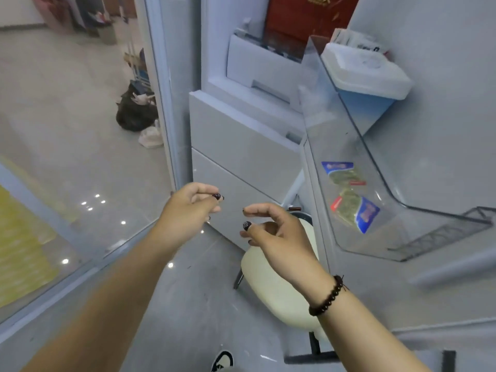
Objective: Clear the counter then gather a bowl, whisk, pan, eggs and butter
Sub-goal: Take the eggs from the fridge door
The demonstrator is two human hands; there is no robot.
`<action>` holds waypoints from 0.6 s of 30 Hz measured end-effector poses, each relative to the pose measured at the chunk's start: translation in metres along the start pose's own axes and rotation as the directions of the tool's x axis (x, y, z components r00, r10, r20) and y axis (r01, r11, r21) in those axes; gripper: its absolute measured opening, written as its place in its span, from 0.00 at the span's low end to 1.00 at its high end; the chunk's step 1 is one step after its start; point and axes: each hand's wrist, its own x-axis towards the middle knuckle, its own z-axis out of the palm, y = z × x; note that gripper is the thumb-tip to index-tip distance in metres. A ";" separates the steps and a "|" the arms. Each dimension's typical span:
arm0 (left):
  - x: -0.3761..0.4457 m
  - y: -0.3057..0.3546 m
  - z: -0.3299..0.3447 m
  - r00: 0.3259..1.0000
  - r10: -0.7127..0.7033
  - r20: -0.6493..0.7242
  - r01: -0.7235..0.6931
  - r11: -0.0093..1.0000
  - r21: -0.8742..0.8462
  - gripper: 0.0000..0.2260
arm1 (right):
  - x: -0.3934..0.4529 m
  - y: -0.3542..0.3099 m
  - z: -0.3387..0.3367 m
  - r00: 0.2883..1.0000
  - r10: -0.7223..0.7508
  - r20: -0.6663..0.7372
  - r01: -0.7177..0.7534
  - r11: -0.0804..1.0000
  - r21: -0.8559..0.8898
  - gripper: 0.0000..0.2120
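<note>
Both hands, left (192,208) and right (276,234), hover loosely curled, holding nothing.

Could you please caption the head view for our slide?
Both hands, left hand and right hand, reach empty toward an open fridge's drawers; door shelf holds packets.

I have both bare forearms stretched forward and inward, so the hands nearly meet mid-frame without touching. My left hand (192,204) sits slightly higher, fingers loosely curled with the thumb close to the fingertips, holding nothing. My right hand (276,232) is lower and just beside it, back of the hand toward me, index finger reaching leftward above the thumb, the other fingers tucked loosely, also empty. A dark beaded bracelet (328,296) circles my right wrist.
</note>
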 end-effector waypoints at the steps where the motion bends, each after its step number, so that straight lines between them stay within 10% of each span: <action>1: 0.008 0.007 0.002 1.000 0.013 0.027 -0.013 1.000 -0.007 0.06 | 0.001 -0.002 -0.002 1.000 0.002 -0.016 -0.002 1.000 -0.002 0.13; 10: 0.079 0.057 0.036 0.912 0.105 0.397 -0.129 0.991 0.035 0.08 | 0.002 -0.012 -0.007 0.957 0.098 -0.273 -0.112 0.993 -0.038 0.12; 18: 0.129 0.093 0.035 0.684 0.101 0.722 -0.272 0.954 0.124 0.08 | 0.005 -0.038 0.032 0.729 0.216 -0.649 -0.183 0.976 0.119 0.10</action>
